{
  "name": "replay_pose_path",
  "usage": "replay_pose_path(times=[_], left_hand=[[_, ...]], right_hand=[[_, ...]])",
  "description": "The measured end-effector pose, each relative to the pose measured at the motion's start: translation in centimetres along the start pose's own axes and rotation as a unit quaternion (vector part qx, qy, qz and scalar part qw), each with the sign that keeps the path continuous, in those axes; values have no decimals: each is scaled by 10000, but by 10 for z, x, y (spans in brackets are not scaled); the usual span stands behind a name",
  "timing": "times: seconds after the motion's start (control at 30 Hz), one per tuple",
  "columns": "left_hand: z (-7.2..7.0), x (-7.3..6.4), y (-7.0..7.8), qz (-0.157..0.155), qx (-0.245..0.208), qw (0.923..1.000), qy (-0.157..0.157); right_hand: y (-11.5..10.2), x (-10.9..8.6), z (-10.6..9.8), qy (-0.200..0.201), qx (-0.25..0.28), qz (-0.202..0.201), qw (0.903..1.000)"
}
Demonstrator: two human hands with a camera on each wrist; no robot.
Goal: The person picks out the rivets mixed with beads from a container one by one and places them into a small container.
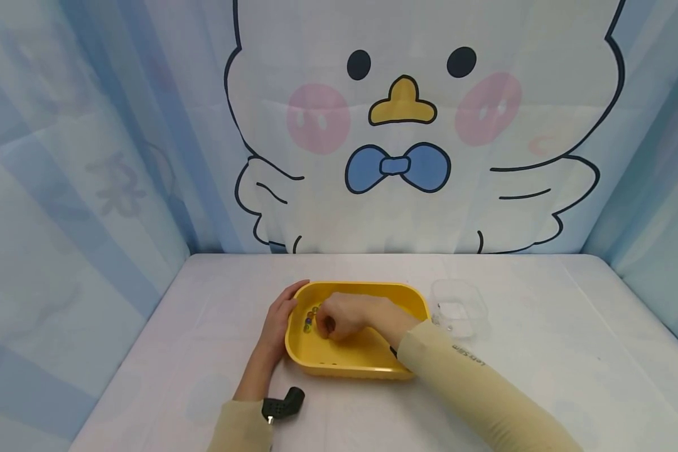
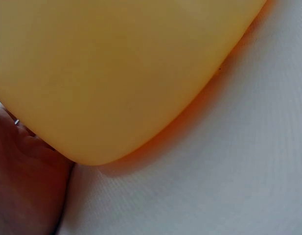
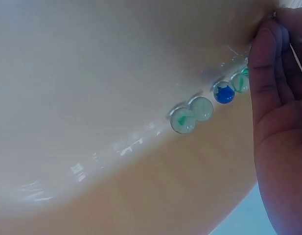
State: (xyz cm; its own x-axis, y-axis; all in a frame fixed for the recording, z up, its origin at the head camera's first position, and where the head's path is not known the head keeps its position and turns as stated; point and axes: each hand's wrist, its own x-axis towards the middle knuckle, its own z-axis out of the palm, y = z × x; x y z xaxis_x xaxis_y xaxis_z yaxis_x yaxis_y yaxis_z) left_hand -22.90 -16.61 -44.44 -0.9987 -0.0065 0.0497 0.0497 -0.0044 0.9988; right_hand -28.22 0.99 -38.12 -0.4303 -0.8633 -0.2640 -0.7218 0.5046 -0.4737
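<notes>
A yellow plastic tray (image 1: 367,355) stands on the table, with several glass marbles (image 1: 307,321) along its left inner side. My left hand (image 1: 275,322) rests against the tray's left outer wall, fingers extended up to the far left corner. In the left wrist view part of that palm (image 2: 31,169) shows beside the tray wall. Reaching inside the tray, my right hand (image 1: 344,314) is bent down next to the marbles. Its thumb and fingertips meet at a small glassy glint, a marble mostly hidden by the fingers. Clear marbles with green (image 3: 183,120) and a blue one (image 3: 223,92) lie beside this hand.
To the right of the tray is a clear plastic container (image 1: 457,309), close to the right forearm. A white cloth covers the table (image 1: 570,351). Behind it hangs a curtain (image 1: 395,220) printed with a cartoon bird, and more curtain encloses both sides.
</notes>
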Motion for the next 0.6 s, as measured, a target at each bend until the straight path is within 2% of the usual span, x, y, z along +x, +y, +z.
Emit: replay_pose_path(times=[0.27,0.6], left_hand=[[0,1,0,31,-38,10000,10],[0,1,-1,88,-13,10000,-6]], right_hand=[[2,-2,0,-53,297,-16,9995],[3,-4,-3,106,568,10,9983]])
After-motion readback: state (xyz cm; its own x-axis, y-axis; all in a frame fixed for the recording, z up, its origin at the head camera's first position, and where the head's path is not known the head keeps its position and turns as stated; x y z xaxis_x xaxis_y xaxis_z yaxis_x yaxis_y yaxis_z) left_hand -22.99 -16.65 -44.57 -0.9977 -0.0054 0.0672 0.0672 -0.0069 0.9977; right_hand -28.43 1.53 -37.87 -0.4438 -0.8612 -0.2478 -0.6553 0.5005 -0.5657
